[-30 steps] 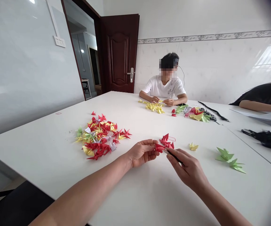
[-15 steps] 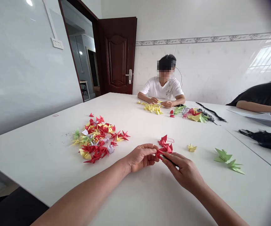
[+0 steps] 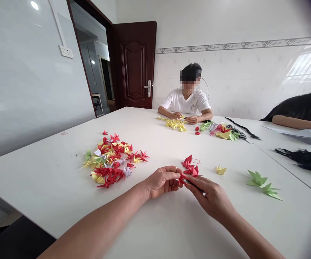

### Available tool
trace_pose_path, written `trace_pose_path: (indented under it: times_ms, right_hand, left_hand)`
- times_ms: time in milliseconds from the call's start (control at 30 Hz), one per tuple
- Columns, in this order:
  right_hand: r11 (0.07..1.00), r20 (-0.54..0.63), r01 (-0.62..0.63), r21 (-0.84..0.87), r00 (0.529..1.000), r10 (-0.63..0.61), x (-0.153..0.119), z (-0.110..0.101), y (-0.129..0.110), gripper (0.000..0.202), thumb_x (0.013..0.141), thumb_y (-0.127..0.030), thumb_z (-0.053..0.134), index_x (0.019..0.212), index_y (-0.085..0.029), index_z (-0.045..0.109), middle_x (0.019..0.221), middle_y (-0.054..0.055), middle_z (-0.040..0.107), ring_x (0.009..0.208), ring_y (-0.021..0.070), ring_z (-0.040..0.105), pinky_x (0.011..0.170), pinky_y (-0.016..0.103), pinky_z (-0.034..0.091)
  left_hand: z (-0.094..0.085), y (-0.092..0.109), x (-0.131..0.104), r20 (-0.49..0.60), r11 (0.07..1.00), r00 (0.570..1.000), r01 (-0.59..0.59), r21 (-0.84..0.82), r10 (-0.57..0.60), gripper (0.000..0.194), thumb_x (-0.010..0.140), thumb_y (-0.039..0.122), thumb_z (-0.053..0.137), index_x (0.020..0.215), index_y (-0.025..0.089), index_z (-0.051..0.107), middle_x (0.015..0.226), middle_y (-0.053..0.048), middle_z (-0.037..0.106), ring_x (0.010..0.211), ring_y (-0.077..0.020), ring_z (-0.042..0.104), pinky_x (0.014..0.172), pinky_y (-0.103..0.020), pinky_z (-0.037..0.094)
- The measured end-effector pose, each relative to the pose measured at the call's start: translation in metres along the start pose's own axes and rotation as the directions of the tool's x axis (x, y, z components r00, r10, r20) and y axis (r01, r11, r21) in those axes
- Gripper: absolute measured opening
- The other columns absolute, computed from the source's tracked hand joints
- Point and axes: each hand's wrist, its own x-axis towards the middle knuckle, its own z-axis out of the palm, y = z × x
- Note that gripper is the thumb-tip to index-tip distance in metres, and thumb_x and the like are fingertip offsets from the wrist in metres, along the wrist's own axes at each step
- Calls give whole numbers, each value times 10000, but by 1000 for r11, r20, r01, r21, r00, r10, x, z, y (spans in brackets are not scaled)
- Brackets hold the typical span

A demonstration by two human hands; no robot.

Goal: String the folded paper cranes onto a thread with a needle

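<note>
A small red paper crane (image 3: 181,178) is pinched in the closed fingers of my left hand (image 3: 163,181), which wears a ring. My right hand (image 3: 212,194) is closed around a slim dark tool (image 3: 194,185) with a shiny metal end that touches the red crane; its exact kind is partly hidden by my fingers. Just beyond my fingertips, several red paper cranes (image 3: 190,167) lie on the white table (image 3: 150,230). To my left spreads a pile of folded cranes (image 3: 112,158) in red, yellow, green and pale purple.
Right of my hands lie a yellow crane (image 3: 220,169) and two green cranes (image 3: 257,178). Across the table, a person in a white shirt (image 3: 186,102) handles yellow cranes (image 3: 175,125). Black cords (image 3: 303,160), papers (image 3: 293,132) and another person's arm (image 3: 298,122) are at the right.
My right hand and the dark tool have shifted very slightly at the red crane, with more of the metal end showing. Both hands keep their hold.
</note>
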Motion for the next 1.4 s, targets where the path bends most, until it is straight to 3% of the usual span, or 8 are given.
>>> trace_pose_path:
  times_ms: [167, 333, 567, 800, 967, 1100, 1267, 1400]
  right_hand:
    - [997, -21, -80, -1, 997, 80, 0, 0, -1, 322, 888, -407, 430, 1075, -228, 621, 895, 43, 670, 588, 114, 579, 544, 245, 481]
    - [991, -78, -127, 40, 989, 129, -1, 1, 0, 310, 847, -451, 480, 1002, -239, 645, 882, 36, 678, 571, 115, 579, 483, 226, 468]
    - [977, -144, -193, 94, 968, 206, -1, 4, 0, 302, 789, -441, 561, 995, -244, 658, 790, 20, 683, 646, 144, 618, 572, 243, 502]
    - [994, -161, -100, 53, 981, 107, -2, 8, 0, 272, 820, -361, 496, 1001, -223, 645, 752, 18, 656, 615, 130, 593, 559, 246, 486]
    - [998, -103, -50, 42, 993, 54, -2, 6, -3, 275, 818, -284, 486, 1053, -208, 606, 731, 14, 625, 590, 117, 560, 546, 240, 472]
    - [997, -67, -1, 72, 998, 6, -1, 5, -6, 290, 804, -237, 482, 1070, -218, 596, 735, 8, 619, 616, 120, 569, 565, 238, 483]
    - [995, -15, 17, 101, 1000, -15, -3, 10, -1, 355, 788, -208, 494, 1123, -259, 600, 838, 20, 658, 676, 134, 607, 591, 246, 505]
    - [995, -11, -2, 104, 1000, 4, -5, 16, 3, 276, 806, -238, 489, 1028, -252, 654, 848, 37, 666, 671, 145, 611, 602, 268, 509]
  left_hand:
    - [1, 1, -1, -46, 1000, 999, 22, 7, -22, 209, 656, 196, 715, 830, 155, 608, 724, -3, 602, 637, -95, 592, 653, -231, 424]
    - [1, 1, 1, -74, 999, 996, 50, -11, -51, 224, 663, 162, 689, 870, 145, 605, 779, -30, 629, 661, -118, 621, 682, -253, 440]
    - [1, -3, 2, -115, 999, 993, 41, 15, -39, 301, 571, 26, 713, 834, 140, 624, 761, 4, 609, 641, -115, 636, 702, -258, 453]
    - [0, -6, 3, -60, 994, 998, 23, 108, -16, 288, 546, 178, 809, 774, 131, 639, 734, -3, 611, 662, -111, 629, 717, -253, 442]
    - [1, -6, 2, -26, 988, 1000, 16, 151, -12, 262, 597, 250, 782, 788, 123, 657, 785, -28, 615, 708, -114, 616, 775, -278, 447]
    - [2, -6, 1, -6, 984, 1000, 6, 181, -5, 207, 643, 231, 721, 815, 128, 669, 834, -49, 628, 760, -128, 601, 823, -314, 450]
    - [5, -6, 0, 25, 973, 1000, -2, 229, -3, 168, 660, 170, 652, 824, 142, 676, 736, -27, 621, 717, -117, 582, 821, -327, 453]
    - [7, -6, 1, -10, 974, 1000, 16, 225, -14, 151, 657, 145, 637, 803, 135, 673, 732, -29, 617, 704, -111, 579, 783, -307, 464]
